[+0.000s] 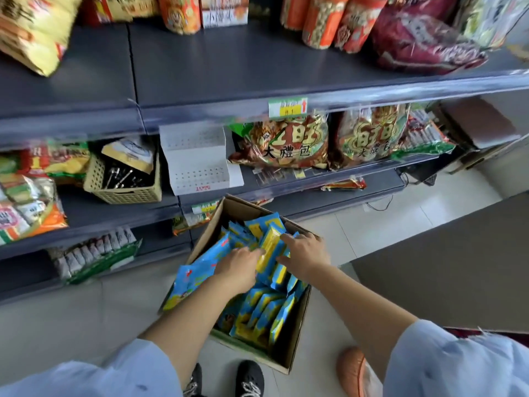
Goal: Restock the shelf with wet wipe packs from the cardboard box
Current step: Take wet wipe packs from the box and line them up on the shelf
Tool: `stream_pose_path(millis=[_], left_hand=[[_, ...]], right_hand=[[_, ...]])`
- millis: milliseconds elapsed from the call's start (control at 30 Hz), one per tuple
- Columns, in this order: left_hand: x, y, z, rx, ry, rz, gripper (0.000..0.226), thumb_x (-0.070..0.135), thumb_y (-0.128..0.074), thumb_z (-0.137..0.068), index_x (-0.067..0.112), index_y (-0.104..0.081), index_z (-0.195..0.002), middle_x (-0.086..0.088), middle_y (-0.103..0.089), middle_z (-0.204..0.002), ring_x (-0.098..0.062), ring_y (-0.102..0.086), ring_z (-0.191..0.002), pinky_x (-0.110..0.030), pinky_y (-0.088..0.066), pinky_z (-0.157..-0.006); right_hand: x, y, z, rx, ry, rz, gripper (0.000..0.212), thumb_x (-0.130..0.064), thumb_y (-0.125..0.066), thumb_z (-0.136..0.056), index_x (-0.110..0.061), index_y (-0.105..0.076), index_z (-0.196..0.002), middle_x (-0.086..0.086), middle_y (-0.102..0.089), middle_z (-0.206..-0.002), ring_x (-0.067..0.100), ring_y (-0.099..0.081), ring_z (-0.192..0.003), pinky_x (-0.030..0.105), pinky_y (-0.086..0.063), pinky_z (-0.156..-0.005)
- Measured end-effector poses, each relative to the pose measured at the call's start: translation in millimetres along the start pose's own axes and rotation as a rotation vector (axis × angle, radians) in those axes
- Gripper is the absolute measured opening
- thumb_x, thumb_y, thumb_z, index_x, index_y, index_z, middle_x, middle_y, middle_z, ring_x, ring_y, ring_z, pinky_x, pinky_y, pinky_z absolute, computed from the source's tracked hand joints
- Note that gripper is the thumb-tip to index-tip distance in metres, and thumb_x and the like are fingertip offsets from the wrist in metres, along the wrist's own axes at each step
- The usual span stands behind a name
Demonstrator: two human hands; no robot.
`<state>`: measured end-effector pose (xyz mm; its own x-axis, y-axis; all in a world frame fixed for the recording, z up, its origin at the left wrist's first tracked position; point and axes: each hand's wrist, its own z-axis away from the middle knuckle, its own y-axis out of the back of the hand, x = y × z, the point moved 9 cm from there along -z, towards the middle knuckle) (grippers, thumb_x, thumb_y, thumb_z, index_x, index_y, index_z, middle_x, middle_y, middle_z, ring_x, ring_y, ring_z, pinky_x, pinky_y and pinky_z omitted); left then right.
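Note:
An open cardboard box (297, 339) stands on the floor in front of the shelf, filled with several blue and yellow wet wipe packs (266, 313). Both my hands are inside it. My left hand (239, 269) and my right hand (306, 255) grip a small bundle of wipe packs (270, 250) from either side, standing up near the middle of the box. One larger blue pack (191, 279) leans over the box's left wall. A white perforated display stand (197, 159) sits empty on the middle shelf above the box.
Dark grey shelves (200, 70) hold snack bags (286, 144) right of the stand and a beige basket (120, 179) to its left. Bare room lies on the top shelf's front. My shoes (249, 379) and an orange object (352, 371) are on the tiled floor.

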<state>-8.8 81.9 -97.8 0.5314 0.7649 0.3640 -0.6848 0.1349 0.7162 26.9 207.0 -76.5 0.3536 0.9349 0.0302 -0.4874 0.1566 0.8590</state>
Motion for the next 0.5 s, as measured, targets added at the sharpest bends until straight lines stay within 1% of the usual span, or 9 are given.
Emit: stream_pose_path(millis=[67,167,233,300,333,367,400,433,500], left_hand=[[1.7,-20.3,-8.3,-0.070,-0.016,0.002,0.065,0.007,-0.046,-0.096,0.038,-0.022,-0.148,-0.007,-0.038,-0.140,-0.030,-0.044,-0.124,-0.040,-0.049,-0.085],[4.0,-21.9,-14.7,-0.009,-0.038,0.054,0.073,-0.006,-0.045,-0.091,0.039,-0.028,-0.147,-0.005,-0.044,-0.130,-0.028,-0.048,-0.118,-0.037,-0.049,-0.080],[6.2,-13.3,-14.1,0.065,-0.073,0.088,0.076,-0.012,-0.043,-0.087,0.038,-0.036,-0.144,-0.003,-0.046,-0.125,-0.026,-0.046,-0.119,-0.039,-0.049,-0.083],[8.3,-2.1,-10.4,0.124,-0.111,0.108,0.076,-0.016,-0.041,-0.082,0.033,-0.043,-0.140,-0.001,-0.047,-0.118,-0.024,-0.045,-0.120,-0.038,-0.047,-0.084],[8.3,6.4,-7.2,0.155,-0.117,0.132,0.074,-0.017,-0.041,-0.081,0.030,-0.047,-0.137,-0.001,-0.047,-0.116,-0.024,-0.045,-0.119,-0.036,-0.045,-0.082],[6.3,16.6,-3.4,0.195,-0.110,0.167,0.070,-0.016,-0.042,-0.081,0.027,-0.050,-0.135,-0.001,-0.048,-0.115,-0.023,-0.046,-0.116,-0.032,-0.042,-0.080],[3.4,29.1,1.7,0.237,-0.097,0.203,0.063,-0.013,-0.046,-0.082,0.025,-0.054,-0.131,-0.001,-0.050,-0.115,-0.023,-0.048,-0.113,-0.030,-0.040,-0.078],[0.5,42.9,6.3,0.292,-0.096,0.236,0.053,-0.008,-0.051,-0.085,0.024,-0.058,-0.127,-0.001,-0.053,-0.115,-0.023,-0.050,-0.111,-0.030,-0.039,-0.077],[-5.5,71.0,16.9,0.418,-0.100,0.256,0.032,0.010,-0.064,-0.086,0.022,-0.067,-0.115,-0.001,-0.056,-0.107,-0.023,-0.053,-0.104,-0.034,-0.042,-0.077]], right_hand=[[-2.0,-7.6,-6.3,0.043,0.005,0.110,0.049,-0.057,-0.035,-0.096,-0.032,-0.042,-0.137,0.005,-0.056,-0.128,0.028,-0.042,-0.125,0.040,-0.031,-0.099],[-0.1,-11.4,-11.9,0.076,-0.019,0.160,0.049,-0.061,-0.030,-0.095,-0.029,-0.055,-0.121,0.004,-0.063,-0.116,0.026,-0.047,-0.118,0.039,-0.031,-0.094],[5.8,-5.3,-12.9,0.093,-0.058,0.063,0.046,-0.063,-0.037,-0.092,-0.027,-0.060,-0.110,0.002,-0.067,-0.108,0.025,-0.053,-0.112,0.037,-0.033,-0.092],[15.9,4.0,-12.2,0.109,-0.109,-0.113,0.032,-0.053,-0.050,-0.090,-0.027,-0.064,-0.103,0.001,-0.068,-0.105,0.024,-0.058,-0.107,0.033,-0.039,-0.086],[21.5,8.5,-11.1,0.114,-0.139,-0.212,0.023,-0.044,-0.055,-0.089,-0.028,-0.064,-0.102,0.001,-0.068,-0.106,0.025,-0.059,-0.106,0.032,-0.041,-0.083],[26.6,12.6,-9.5,0.117,-0.167,-0.312,0.019,-0.035,-0.057,-0.089,-0.028,-0.063,-0.106,0.003,-0.067,-0.107,0.027,-0.059,-0.104,0.031,-0.044,-0.080],[30.3,15.3,-8.6,0.110,-0.185,-0.403,0.025,-0.031,-0.059,-0.088,-0.029,-0.059,-0.113,0.004,-0.067,-0.108,0.029,-0.060,-0.103,0.031,-0.044,-0.076],[31.8,17.8,-7.8,0.095,-0.179,-0.483,0.036,-0.028,-0.060,-0.087,-0.029,-0.053,-0.122,0.005,-0.066,-0.109,0.031,-0.060,-0.102,0.031,-0.044,-0.073],[29.6,22.6,-7.1,0.054,-0.147,-0.595,0.056,-0.026,-0.063,-0.086,-0.028,-0.040,-0.136,0.007,-0.064,-0.111,0.031,-0.060,-0.101,0.029,-0.042,-0.070]])
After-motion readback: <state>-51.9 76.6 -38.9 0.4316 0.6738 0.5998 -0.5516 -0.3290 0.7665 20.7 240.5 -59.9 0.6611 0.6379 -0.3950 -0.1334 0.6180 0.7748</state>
